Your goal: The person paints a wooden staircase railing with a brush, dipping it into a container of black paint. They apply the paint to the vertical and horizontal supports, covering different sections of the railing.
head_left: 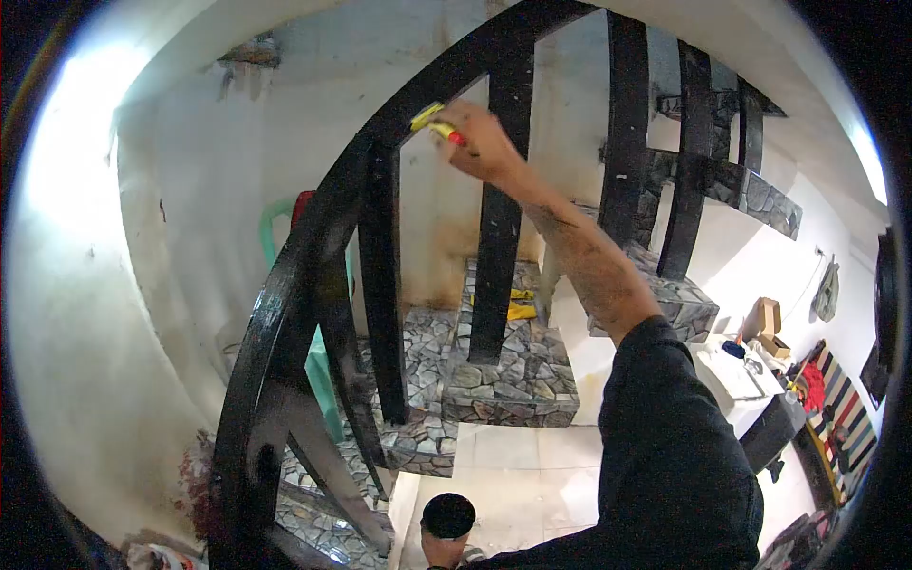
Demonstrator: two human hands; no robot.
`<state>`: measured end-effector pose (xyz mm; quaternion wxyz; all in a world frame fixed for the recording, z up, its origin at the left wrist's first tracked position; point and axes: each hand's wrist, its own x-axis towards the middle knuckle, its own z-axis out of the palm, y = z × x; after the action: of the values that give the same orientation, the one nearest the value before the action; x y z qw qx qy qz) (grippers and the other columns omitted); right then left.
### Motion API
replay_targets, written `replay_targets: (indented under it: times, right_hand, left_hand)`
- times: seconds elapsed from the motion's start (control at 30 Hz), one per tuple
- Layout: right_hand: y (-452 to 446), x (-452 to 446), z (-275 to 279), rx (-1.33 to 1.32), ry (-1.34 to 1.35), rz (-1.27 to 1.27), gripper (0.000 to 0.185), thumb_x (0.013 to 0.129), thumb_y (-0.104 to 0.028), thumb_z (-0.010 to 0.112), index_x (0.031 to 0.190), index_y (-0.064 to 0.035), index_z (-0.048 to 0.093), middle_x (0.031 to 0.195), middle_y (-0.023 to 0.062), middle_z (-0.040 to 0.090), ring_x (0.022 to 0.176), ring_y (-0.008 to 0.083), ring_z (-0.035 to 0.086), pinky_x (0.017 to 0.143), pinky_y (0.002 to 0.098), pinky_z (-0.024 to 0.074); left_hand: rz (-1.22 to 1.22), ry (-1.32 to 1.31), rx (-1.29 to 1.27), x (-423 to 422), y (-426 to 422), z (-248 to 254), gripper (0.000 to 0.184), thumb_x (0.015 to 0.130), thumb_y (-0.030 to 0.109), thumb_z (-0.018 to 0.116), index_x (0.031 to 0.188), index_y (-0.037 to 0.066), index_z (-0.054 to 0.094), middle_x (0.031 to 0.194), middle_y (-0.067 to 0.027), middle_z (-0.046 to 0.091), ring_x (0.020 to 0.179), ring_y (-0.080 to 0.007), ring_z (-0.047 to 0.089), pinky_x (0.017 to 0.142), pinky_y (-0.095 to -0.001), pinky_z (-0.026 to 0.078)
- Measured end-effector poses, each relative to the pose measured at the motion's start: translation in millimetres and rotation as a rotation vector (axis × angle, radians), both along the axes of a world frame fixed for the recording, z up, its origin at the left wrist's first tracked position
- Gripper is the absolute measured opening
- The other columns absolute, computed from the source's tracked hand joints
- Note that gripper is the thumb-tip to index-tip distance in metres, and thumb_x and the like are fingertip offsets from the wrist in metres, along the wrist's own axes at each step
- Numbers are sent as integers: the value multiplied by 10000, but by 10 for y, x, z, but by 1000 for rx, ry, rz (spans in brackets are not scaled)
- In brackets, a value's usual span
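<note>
Reaching up to black handrail

Gripping yellow-and-red tool in right hand at handrail; unclear whether touching. Holding dark round container low in left hand. Visible around balusters: stone-patterned steps, yellow item on one.

The inside of what looks like a home, with a tiled staircase. A glossy black, curved handrail slopes over at least 5 straight black posts, beside steps faced in grey, irregular stone-pattern tile. Stained, off-white walls rise behind; the floor is pale and smooth. Household furniture shows too: a pale green plastic chair, partly hidden by the posts; a long striped seat along the right wall; a white rectangular table, a brown cardboard box at its far edge.
</note>
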<state>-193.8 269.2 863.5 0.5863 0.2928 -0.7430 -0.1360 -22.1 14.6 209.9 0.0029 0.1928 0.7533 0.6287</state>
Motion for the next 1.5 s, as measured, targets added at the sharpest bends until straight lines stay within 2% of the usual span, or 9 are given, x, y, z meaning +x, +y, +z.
replay_targets:
  times: [0.27, 0.47, 0.7, 0.77, 0.93, 1.1, 1.23, 1.4, 1.5]
  right_hand:
    - [243, -25, 573, -20, 332, -178, 309, 777, -125, 649, 1063, -9, 619, 955, 184, 620, 923, 369, 598, 791, 429, 486]
    - [-108, -354, 0, 68, 6, -18, 220, 776, -154, 653, 976, -62, 663, 933, 155, 653, 965, 362, 609, 817, 446, 510]
    - [-113, -288, 434, -390, -435, 236, 235, 860, -190, 703, 999, 0, 701, 666, -33, 562, 621, 29, 453, 532, 206, 382]
    - [-3, -131, 613, -360, -327, 182, 225, 877, -184, 666, 996, 3, 705, 638, -15, 577, 610, 27, 481, 513, 217, 383]
    - [74, 220, 966, 128, 344, -125, 252, 820, -182, 673, 1008, -15, 664, 769, 95, 606, 683, 232, 593, 648, 343, 478]
    - [178, -117, 589, 85, 327, -135, 296, 793, -194, 670, 1044, -46, 619, 921, 161, 604, 850, 342, 592, 777, 414, 496]
    - [-93, -358, 26, 105, 115, -225, 333, 793, -217, 662, 1066, -32, 617, 1009, 181, 618, 971, 354, 593, 873, 439, 477]
    - [-358, -215, 12, -25, -315, 59, 323, 817, -218, 645, 1069, -16, 633, 990, 181, 637, 940, 350, 609, 833, 416, 496]
    - [-109, -391, 141, 53, -185, -1, 298, 821, -209, 636, 1049, -17, 643, 959, 173, 644, 903, 356, 618, 792, 403, 505]
  left_hand:
    - [67, -36, -29, 44, -32, 102, 764, 590, 237, 865, 1236, 8, 528, 1178, -156, 636, 1086, -309, 616, 977, -404, 476]
    - [35, 32, -66, -9, -26, 0, 738, 602, 263, 853, 1223, 12, 542, 1177, -156, 634, 1091, -318, 608, 982, -407, 470]
    - [12, 52, -97, -13, -15, 28, 699, 624, 305, 834, 1200, 18, 563, 1195, -163, 622, 1119, -328, 586, 1004, -411, 449]
    - [21, 160, -183, -73, -16, -115, 704, 623, 320, 834, 1200, 20, 564, 1207, -162, 617, 1133, -323, 579, 1015, -415, 438]
    - [57, 36, -59, -30, -74, 66, 748, 628, 324, 836, 1235, 10, 532, 1222, -169, 611, 1126, -338, 579, 1019, -427, 432]
    - [-38, 294, -148, -122, -112, -196, 785, 616, 427, 826, 1228, 22, 548, 1221, -168, 583, 1138, -341, 540, 1023, -436, 407]
    - [1, 3, 32, 40, -131, 235, 686, 648, 412, 811, 1191, 49, 603, 1227, -171, 583, 1137, -347, 537, 1024, -442, 400]
    - [22, 36, -37, 59, -137, 160, 735, 625, 401, 835, 1189, 12, 568, 1206, -187, 580, 1117, -367, 543, 986, -427, 433]
    - [-2, 13, -8, 82, -147, 178, 781, 613, 402, 844, 1205, -5, 538, 1195, -197, 576, 1112, -378, 546, 974, -423, 444]
